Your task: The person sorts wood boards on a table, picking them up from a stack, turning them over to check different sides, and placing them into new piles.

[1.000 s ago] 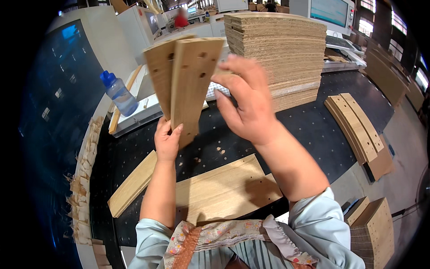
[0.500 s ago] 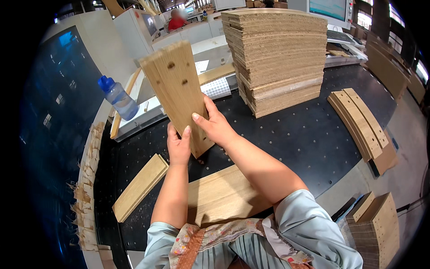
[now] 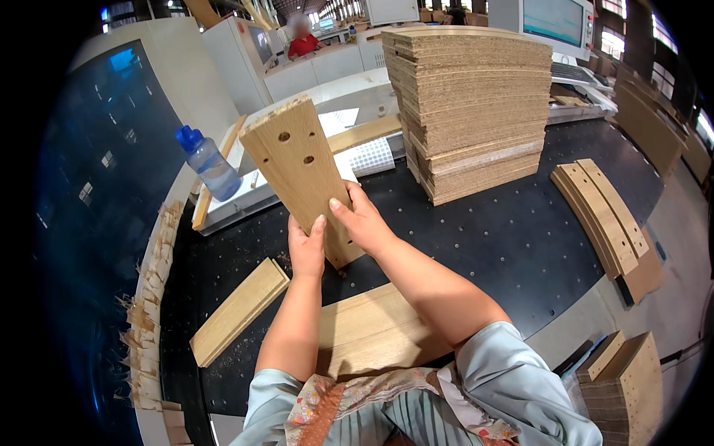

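Between my two hands a wooden board (image 3: 297, 167) stands tilted, its drilled face toward me and its lower end close to the black table. Several round holes show near its top end. My left hand (image 3: 306, 245) grips the board's left edge low down, thumb on the face. On the right edge, slightly higher, my right hand (image 3: 364, 219) holds it with the thumb across the face; its other fingers are mostly hidden behind. Closer to me lies a wide wooden panel (image 3: 372, 327), partly under my right forearm. A short stack of narrow boards (image 3: 239, 311) rests left of my left forearm.
A tall stack of particle boards (image 3: 476, 111) rises behind my right hand. More drilled boards (image 3: 599, 212) lie at the black table's (image 3: 513, 230) right edge. A blue-capped water bottle (image 3: 210, 165) stands at the left. A person in red (image 3: 303, 44) is far back.
The board sits slightly lower and further right in view, and its top end is sharper. Both hands keep their hold. The whole scene has shifted a little, as my head moved.
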Motion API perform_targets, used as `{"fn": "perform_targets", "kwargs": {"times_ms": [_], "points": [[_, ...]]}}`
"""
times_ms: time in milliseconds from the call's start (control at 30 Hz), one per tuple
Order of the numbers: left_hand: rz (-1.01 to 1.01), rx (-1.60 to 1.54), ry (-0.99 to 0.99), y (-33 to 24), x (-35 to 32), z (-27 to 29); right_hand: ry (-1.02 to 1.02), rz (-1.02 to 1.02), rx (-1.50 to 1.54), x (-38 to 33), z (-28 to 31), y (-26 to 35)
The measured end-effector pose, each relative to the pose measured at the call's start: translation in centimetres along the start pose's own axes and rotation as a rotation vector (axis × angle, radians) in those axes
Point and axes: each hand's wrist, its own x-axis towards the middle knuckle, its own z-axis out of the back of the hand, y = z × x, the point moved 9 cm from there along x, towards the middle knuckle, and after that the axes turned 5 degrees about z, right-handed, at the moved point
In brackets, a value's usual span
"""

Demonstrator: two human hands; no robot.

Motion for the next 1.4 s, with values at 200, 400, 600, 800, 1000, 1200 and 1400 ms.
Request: {"fn": "perform_targets", "kwargs": {"times_ms": [200, 400, 600, 800, 1000, 1200, 1400], "points": [[-0.168, 0.767, 0.109, -7.4, 3.1, 0.6, 0.152, 0.006, -0.327, -1.5, 1.3, 0.5], [-0.487, 1.862, 0.417, -16.2, 5.3, -4.1, 0.03, -0.265, -0.57, -4.9, 10.2, -1.1], [-0.488, 2.526, 0.78, -7.3, 4.8, -5.6, 0.006, -0.371, -0.49, -8.4, 12.0, -3.5], [-0.27, 2.538, 0.943, -3.1, 5.2, -5.4, -0.107, -0.422, -0.379, -10.5, 13.8, -4.3], [-0.189, 2.598, 1.073, -3.0, 4.7, -7.2, -0.117, -0.406, -0.328, -10.0, 14.0, -4.8], [-0.173, 2.289, 0.85, -7.3, 7.1, -6.1, -0.187, -0.414, -0.157, -9.6, 14.8, -5.2], [0.138, 1.275, 0.56, -10.2, 7.0, -4.6, -0.131, -0.325, -0.115, -7.6, 13.1, -0.2]]}}
